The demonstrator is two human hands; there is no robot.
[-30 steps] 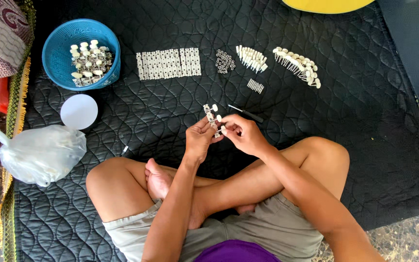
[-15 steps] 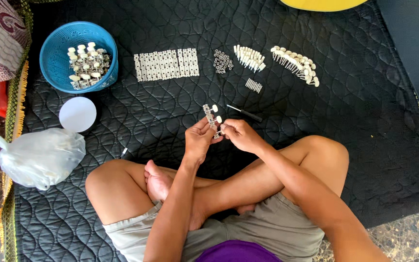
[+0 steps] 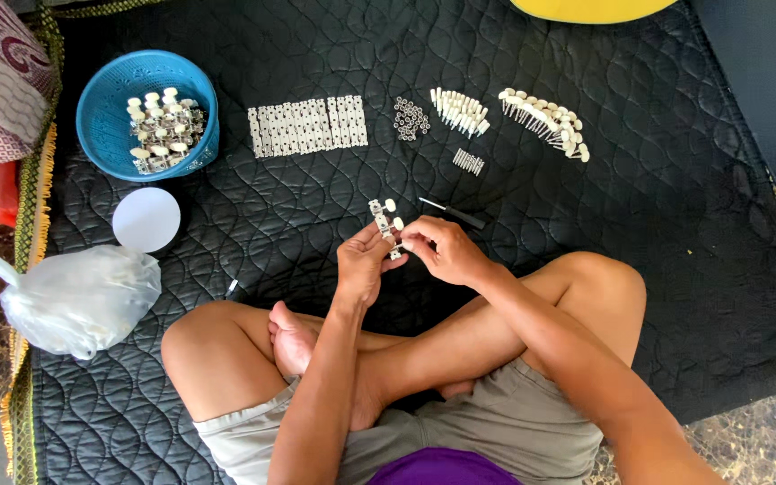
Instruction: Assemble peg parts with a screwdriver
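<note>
The left hand (image 3: 363, 262) and the right hand (image 3: 442, 250) both close their fingers around a small metal plate with white round knobs (image 3: 387, 223), holding it above the black quilted mat (image 3: 657, 198). A thin black screwdriver (image 3: 453, 213) lies just beside.

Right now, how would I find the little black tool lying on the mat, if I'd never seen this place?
Start at the black quilted mat and find the two hands, left hand and right hand, holding a small metal strip with white knobs. Just beyond the right hand lies the screwdriver. It is the only single dark, thin stick; its neighbours are rows of pale or silvery parts.
</note>
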